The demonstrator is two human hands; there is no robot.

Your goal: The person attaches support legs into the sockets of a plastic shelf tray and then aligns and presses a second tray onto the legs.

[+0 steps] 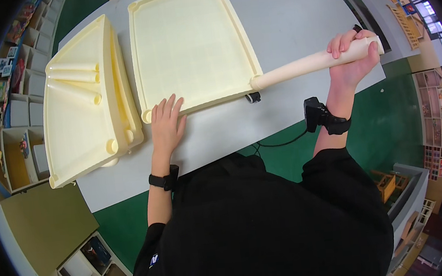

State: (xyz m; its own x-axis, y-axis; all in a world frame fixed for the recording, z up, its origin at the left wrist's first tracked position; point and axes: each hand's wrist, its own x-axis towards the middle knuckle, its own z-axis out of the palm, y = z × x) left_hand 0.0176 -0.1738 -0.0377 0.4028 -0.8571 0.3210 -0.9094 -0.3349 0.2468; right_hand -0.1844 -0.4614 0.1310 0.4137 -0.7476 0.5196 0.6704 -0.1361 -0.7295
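A cream plastic tray-like shelf panel [191, 45] with a raised rim and round corner sockets lies on the table in front of me. My left hand [167, 123] rests open on its near left corner, fingers spread over the rim. My right hand [354, 56] is wrapped round the far end of a cream plastic tube [299, 70]. The tube's other end meets the panel's near right corner; whether it sits inside the socket is hidden. A small black wheel-like part [253, 97] shows under the panel's near edge, close to that corner.
On the left of the grey table [294, 19], more cream panels [81, 119] are stacked, with several loose tubes [73, 76] on top. Storage shelves [25, 151] stand along the left. A black cable [284, 143] hangs by my right wrist. The floor [388, 106] is green.
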